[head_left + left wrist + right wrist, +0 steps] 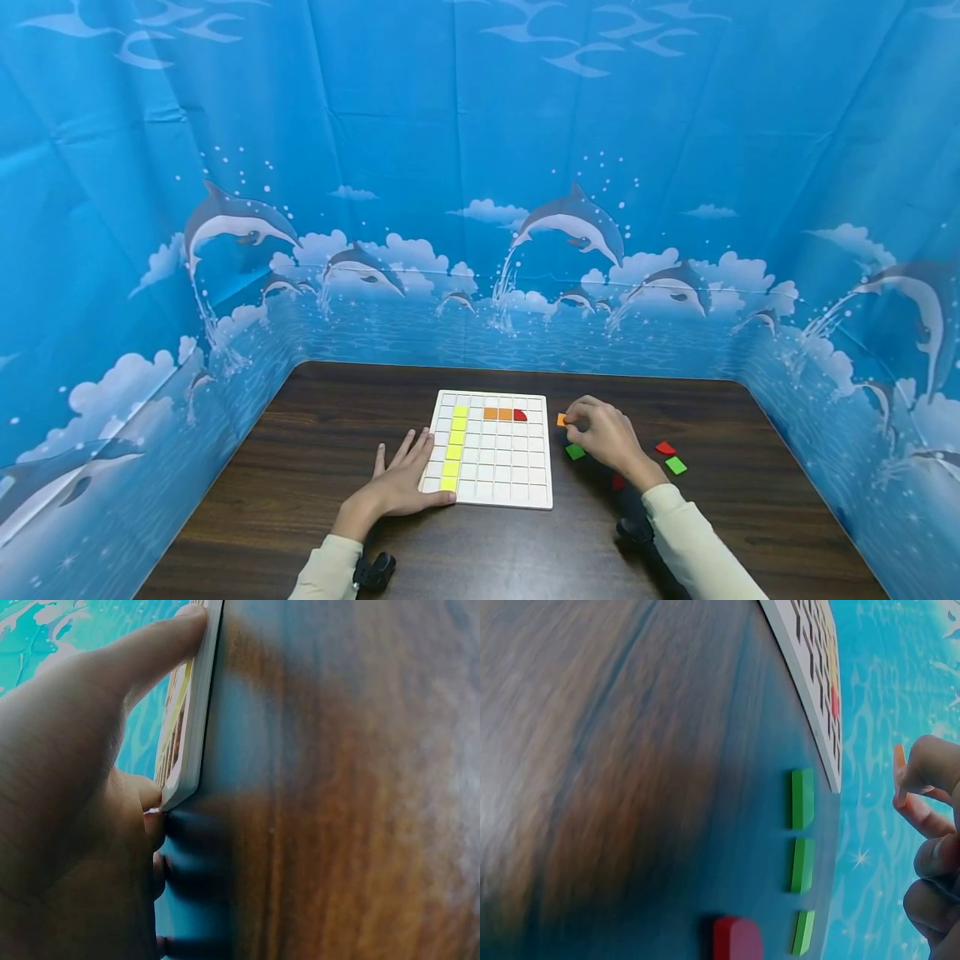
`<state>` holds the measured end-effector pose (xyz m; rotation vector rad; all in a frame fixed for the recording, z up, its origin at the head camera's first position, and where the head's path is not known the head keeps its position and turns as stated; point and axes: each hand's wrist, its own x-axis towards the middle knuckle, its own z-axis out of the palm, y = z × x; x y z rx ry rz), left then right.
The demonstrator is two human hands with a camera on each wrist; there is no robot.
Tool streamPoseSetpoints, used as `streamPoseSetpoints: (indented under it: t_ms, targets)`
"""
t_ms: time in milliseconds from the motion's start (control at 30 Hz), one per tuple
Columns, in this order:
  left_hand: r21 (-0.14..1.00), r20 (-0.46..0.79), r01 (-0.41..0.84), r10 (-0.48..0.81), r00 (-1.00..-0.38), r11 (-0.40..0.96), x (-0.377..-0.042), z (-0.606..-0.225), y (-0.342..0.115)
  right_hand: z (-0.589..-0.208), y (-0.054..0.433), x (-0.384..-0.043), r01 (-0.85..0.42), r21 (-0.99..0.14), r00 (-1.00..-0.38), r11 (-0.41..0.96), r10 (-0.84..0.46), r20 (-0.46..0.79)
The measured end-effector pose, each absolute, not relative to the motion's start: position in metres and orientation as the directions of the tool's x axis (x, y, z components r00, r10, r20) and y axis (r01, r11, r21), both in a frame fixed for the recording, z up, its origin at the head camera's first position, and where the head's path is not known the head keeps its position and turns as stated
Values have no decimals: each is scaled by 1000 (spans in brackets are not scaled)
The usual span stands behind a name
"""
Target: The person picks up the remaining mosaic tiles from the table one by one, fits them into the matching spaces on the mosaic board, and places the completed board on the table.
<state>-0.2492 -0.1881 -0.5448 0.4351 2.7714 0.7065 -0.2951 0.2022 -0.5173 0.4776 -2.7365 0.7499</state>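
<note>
A white grid board [495, 467] lies on the dark table. Yellow squares [453, 452] fill much of one column on its left, and two orange squares [498, 414] with a red rounded piece [520, 415] sit in a row near the top. My left hand [405, 479] rests on the board's lower left edge, fingers spread and thumb along the bottom corner. Right of the board, my right hand [603, 433] pinches an orange square tile [561, 420] between thumb and fingertip. In the right wrist view that orange tile [899, 776] is held up clear of the table.
Green tiles [802, 799] lie in a line below the right hand, with a red piece [737, 939] nearby. Further right are another red piece [665, 448] and a green square [676, 465]. A blue dolphin curtain [465, 208] borders the table [300, 450].
</note>
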Motion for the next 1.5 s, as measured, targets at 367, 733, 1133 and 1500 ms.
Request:
streamPoseSetpoints:
  t_ms: [367,733,1133,1500]
  targets:
    - [517,-138,239,355,-925,822,-250,-550,-191,-513,178,-297,-414,-430,-897,803,-280,341]
    - [471,-180,215,332,-926,855,-247,-540,-186,-516,159,-302,-440,-397,-886,806,-317,338]
    - [477,-186,210,331,-925,854,-247,-539,-186,-521,142,-311,-445,-371,-887,815,-345,306]
    - [513,-158,229,353,-922,827,-245,-540,-188,-535,133,-312,-442,-343,-892,829,-362,272]
